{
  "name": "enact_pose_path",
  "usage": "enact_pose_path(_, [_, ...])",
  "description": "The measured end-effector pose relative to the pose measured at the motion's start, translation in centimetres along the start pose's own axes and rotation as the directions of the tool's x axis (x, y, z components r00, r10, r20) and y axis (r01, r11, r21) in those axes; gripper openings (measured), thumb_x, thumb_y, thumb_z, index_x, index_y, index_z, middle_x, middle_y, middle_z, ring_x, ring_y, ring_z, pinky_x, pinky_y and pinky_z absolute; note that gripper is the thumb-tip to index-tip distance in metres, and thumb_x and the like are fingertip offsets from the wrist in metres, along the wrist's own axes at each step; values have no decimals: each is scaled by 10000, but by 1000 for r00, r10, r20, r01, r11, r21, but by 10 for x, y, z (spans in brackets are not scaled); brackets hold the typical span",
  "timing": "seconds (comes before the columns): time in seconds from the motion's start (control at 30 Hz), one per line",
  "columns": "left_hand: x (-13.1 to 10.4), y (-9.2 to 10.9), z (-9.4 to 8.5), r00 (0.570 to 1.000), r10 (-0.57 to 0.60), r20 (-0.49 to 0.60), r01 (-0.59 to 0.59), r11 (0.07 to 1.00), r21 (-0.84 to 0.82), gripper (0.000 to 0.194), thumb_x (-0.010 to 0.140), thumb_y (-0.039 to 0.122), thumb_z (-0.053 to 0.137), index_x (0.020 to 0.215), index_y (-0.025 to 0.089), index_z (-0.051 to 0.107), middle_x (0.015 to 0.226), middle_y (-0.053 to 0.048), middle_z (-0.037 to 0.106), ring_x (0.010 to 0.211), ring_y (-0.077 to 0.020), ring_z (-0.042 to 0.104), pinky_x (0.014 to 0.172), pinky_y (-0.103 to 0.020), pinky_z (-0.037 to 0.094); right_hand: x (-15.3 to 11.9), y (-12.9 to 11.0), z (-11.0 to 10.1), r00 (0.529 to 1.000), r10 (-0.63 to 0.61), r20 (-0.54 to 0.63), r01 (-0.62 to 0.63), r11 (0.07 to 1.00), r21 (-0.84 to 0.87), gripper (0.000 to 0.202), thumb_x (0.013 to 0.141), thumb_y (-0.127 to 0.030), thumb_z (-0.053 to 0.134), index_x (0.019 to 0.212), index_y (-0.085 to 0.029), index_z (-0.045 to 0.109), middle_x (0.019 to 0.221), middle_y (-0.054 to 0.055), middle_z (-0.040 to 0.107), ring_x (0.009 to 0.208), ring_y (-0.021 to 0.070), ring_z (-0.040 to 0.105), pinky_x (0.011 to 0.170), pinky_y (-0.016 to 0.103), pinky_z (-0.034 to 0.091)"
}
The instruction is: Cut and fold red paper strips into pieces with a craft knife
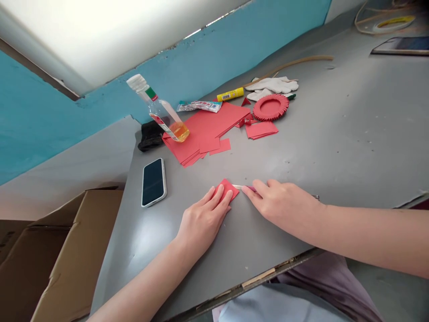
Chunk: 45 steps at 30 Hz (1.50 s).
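Note:
A small folded piece of red paper (226, 184) lies on the grey table under the fingers of my left hand (204, 217), which are spread and press it flat. My right hand (284, 201) grips a cutter knife (250, 188) with a purple handle. Its thin blade points left and meets the right corner of the paper, and part of it may be inside the fold. Most of the handle is hidden by my right fingers.
Beyond my hands are red sheets (208, 123), a bottle (170, 120), a glue stick (230, 94), white gloves (273, 85) and a red pleated ring (271, 107). A phone (153, 182) lies at left, another (400, 46) at far right. Cardboard boxes (80, 246) stand beside the table.

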State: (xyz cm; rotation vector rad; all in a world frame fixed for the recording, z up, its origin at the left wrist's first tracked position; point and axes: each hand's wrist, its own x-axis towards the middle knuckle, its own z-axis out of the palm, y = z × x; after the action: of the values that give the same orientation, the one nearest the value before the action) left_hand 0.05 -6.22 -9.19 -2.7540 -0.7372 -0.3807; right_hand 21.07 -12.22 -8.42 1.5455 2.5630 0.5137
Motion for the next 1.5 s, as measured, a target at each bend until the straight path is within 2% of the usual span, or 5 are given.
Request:
enact_pose_path(0.57, [5, 14, -6, 997, -69, 43, 61, 985, 159, 337, 914, 365, 422, 1139, 163, 571, 1110, -102, 640, 930, -213, 649, 685, -261, 537, 13, 32, -11, 989, 142, -33, -135, 976, 168, 498, 801, -30, 358, 1251, -209, 473, 927, 65, 541, 576, 101, 483, 465, 237, 242])
enact_pose_path(0.77, [14, 5, -37, 847, -455, 274, 364, 873, 324, 536, 887, 540, 329, 889, 113, 653, 620, -97, 603, 554, -248, 619, 451, -288, 418, -26, 45, 2, 961, 242, -134, -219, 962, 163, 603, 738, 2, 319, 1260, -245, 492, 991, 60, 552, 459, 71, 335, 439, 244, 201])
enact_pose_path(0.9, [4, -32, -46, 964, -62, 258, 79, 995, -58, 350, 905, 294, 404, 1228, 226, 519, 1161, -94, 581, 1069, -226, 553, 821, -323, 466, -49, 41, 11, 960, 207, -186, -173, 968, 184, 603, 759, -26, 327, 1282, -291, 465, 982, 30, 560, 446, 63, 313, 443, 238, 215])
enact_pose_path(1.0, [-2, -49, -37, 932, 213, 292, -124, 947, -296, 377, 928, 232, 343, 1283, 243, 468, 1386, -46, 408, 1313, -214, 309, 1016, -352, 340, -59, 31, 8, 971, 160, -176, -115, 963, 242, 599, 776, -28, 331, 1295, -304, 444, 983, 18, 560, 468, 57, 354, 444, 221, 236])
enact_pose_path(1.5, [14, -9, -5, 969, -182, 165, 165, 980, 110, 398, 915, 468, 361, 883, 181, 635, 775, -75, 601, 721, -191, 534, 531, -266, 340, -59, -5, 3, 984, 161, -71, -144, 969, 201, 616, 766, 16, 314, 1302, -262, 437, 975, 35, 557, 519, 83, 405, 469, 217, 268])
